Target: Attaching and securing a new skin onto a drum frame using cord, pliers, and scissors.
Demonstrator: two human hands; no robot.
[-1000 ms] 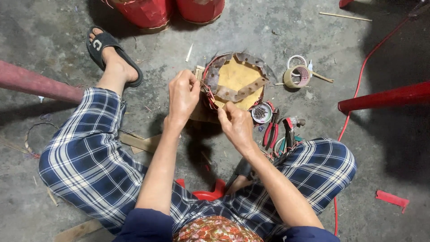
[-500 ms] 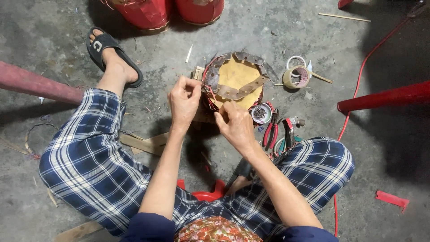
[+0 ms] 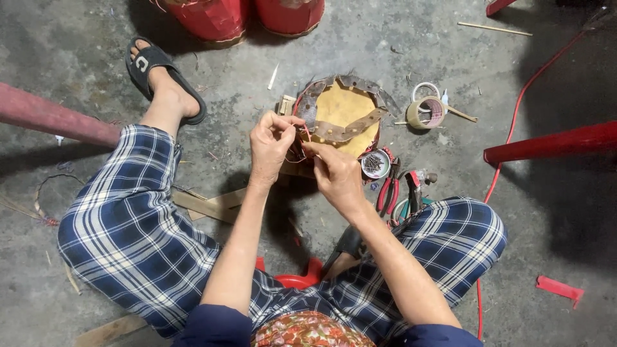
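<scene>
Fingers: both sets were pinched narrow on a thin red strand [image 3: 307, 133] at the near-left rim of the small drum [image 3: 342, 115], as far as I could tell.
Left hand: my left hand [image 3: 270, 144] held the strand's upper end.
Right hand: my right hand [image 3: 335, 173] gripped lower, nearer me and closer to the drum's rim.
Drum: it sat on the concrete floor [image 3: 96, 77], just beyond both hands, yellow skin up, a studded strap across it.
Strand axis: short, running roughly between the two pinches.
Around: nail tin [image 3: 375, 164], red pliers [image 3: 387, 191] and tape roll [image 3: 425, 112] lay to the right.
</scene>
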